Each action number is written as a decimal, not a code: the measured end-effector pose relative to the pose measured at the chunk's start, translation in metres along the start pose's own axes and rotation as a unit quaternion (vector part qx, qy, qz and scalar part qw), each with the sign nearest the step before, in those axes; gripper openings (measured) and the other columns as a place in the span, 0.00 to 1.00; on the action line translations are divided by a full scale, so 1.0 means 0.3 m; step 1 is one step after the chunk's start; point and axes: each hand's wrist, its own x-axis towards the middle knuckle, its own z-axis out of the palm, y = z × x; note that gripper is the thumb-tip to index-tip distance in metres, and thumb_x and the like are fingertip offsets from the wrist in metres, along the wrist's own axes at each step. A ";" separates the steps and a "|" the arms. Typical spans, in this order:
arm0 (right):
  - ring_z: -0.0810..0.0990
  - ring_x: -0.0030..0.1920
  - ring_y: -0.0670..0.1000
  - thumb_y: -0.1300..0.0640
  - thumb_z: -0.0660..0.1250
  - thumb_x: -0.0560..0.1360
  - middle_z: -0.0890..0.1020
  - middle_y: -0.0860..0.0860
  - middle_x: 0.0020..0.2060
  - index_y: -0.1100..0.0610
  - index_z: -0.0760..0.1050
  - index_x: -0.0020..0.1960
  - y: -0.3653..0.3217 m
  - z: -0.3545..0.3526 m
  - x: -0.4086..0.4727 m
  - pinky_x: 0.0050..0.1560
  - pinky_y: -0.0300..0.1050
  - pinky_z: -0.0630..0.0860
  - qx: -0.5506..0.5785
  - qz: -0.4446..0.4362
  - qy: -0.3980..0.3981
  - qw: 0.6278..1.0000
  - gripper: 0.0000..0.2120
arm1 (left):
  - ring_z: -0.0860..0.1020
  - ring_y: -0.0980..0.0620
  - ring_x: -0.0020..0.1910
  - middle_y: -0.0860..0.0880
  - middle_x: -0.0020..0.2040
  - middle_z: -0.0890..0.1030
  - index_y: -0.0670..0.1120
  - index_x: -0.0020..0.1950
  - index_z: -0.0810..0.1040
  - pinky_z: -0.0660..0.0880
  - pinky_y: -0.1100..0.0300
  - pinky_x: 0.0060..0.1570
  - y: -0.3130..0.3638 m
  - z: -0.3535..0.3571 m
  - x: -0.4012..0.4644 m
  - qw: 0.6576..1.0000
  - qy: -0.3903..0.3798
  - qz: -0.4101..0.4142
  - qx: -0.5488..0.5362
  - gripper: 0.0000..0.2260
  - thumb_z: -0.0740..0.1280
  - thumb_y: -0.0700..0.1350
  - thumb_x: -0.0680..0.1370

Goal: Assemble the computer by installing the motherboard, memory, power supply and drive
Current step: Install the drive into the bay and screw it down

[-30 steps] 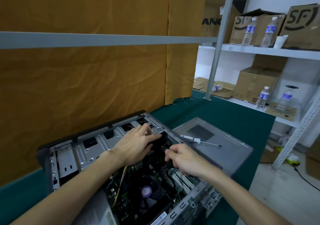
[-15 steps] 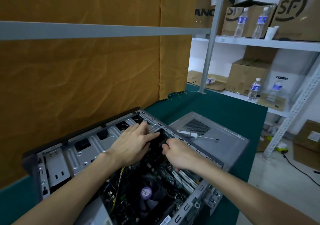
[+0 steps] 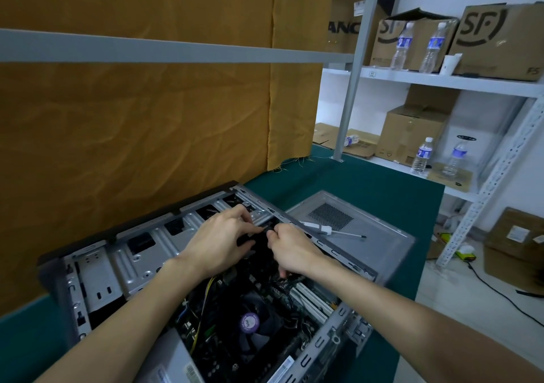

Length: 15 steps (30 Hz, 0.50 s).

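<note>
Leftmost, stood against orange cloth on the green table: the open computer case, near corner cut off by the frame edge. Reached into its far end, over the fan: left hand, fingers curled onto a small black part, hard to make out. Met it fingertip to fingertip: right hand, pinching the same part, palm hidden. Lay just beside, on the grey side panel: a screwdriver, handle partly hidden behind the case rim.

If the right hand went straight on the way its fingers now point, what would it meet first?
Almost at once the left hand: the right hand points left at it, both on a small dark part inside the computer case. Depth unclear.
</note>
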 end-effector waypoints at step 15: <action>0.77 0.23 0.49 0.51 0.54 0.87 0.78 0.54 0.29 0.62 0.76 0.46 -0.028 0.002 0.010 0.29 0.41 0.75 0.030 0.013 0.023 0.999 0.20 | 0.74 0.67 0.44 0.62 0.50 0.78 0.56 0.57 0.75 0.67 0.73 0.41 -0.007 -0.014 -0.001 0.993 0.026 -0.066 -0.094 0.18 0.78 0.48 0.72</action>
